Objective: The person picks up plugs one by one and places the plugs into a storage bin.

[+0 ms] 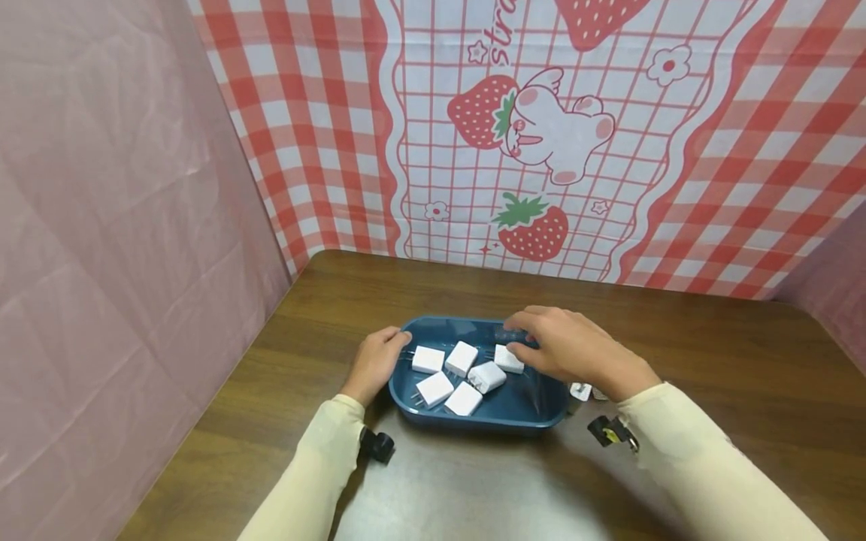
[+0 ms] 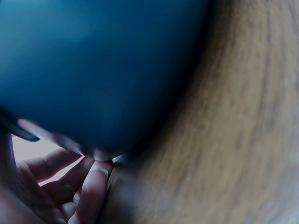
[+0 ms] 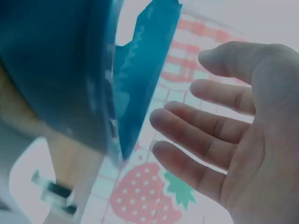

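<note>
A dark blue oval-sided plastic basin [image 1: 521, 419] stands on the table with several white plug-in chargers [image 1: 434, 389] lying loose inside. My left hand [image 1: 376, 361] grips its left end, thumb over the rim; the left wrist view shows the fingers [image 2: 91, 191] curled against the outside wall. Over the basin's right end hovers my right hand [image 1: 575, 349], near a charger [image 1: 509, 359] that it partly overlaps. The right wrist view shows that hand's fingers [image 3: 201, 140] loosely extended, with nothing held, beside the basin's rim [image 3: 112, 93].
Just right of the basin, another white charger [image 1: 580, 390] with its prongs showing lies on the table, partly behind my right wrist. The brown wooden table [image 1: 325, 300] ends at a strawberry-print checked cloth [image 1: 433, 150]. A pink cloth [image 1: 135, 225] hangs on the left.
</note>
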A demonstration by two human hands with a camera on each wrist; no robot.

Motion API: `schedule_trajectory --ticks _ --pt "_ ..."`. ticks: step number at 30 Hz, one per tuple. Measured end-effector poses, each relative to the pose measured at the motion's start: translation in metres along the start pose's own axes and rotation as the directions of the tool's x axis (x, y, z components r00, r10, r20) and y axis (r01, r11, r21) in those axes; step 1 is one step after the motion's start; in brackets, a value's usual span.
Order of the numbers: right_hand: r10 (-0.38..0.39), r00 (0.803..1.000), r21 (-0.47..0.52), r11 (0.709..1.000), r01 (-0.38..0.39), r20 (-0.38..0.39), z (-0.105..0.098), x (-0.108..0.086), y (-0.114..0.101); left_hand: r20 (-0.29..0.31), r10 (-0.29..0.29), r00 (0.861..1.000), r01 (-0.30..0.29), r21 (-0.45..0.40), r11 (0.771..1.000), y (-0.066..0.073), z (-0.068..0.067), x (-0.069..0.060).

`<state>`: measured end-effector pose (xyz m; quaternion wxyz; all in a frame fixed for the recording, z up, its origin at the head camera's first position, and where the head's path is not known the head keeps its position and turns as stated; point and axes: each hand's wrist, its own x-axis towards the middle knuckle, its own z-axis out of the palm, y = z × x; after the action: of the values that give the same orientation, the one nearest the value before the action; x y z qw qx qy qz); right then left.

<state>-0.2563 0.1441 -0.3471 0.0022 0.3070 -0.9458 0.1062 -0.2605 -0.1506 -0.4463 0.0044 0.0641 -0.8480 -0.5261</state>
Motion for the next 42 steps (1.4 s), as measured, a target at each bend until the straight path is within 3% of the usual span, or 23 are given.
schedule_trajectory --ticks 16,26,34,42 --pt "0.166 0.986 0.033 0.986 -0.165 -0.024 -0.013 -0.040 0.045 -0.010 0.024 1.000 -0.024 0.012 1.000 -0.001 0.000 0.000" --pt "0.181 0.983 0.010 0.984 -0.180 -0.045 -0.011 -0.065 0.074 -0.009 0.027 1.000 -0.027 0.006 1.000 -0.001 -0.001 0.000" --pt "0.243 0.970 -0.010 0.970 -0.243 -0.026 -0.011 -0.076 0.093 -0.011 0.019 1.000 -0.019 -0.002 1.000 -0.002 0.000 0.000" --pt "0.260 0.966 -0.051 0.965 -0.259 0.014 -0.008 -0.077 0.106 -0.014 0.025 1.000 -0.025 0.005 1.000 -0.001 0.000 0.000"
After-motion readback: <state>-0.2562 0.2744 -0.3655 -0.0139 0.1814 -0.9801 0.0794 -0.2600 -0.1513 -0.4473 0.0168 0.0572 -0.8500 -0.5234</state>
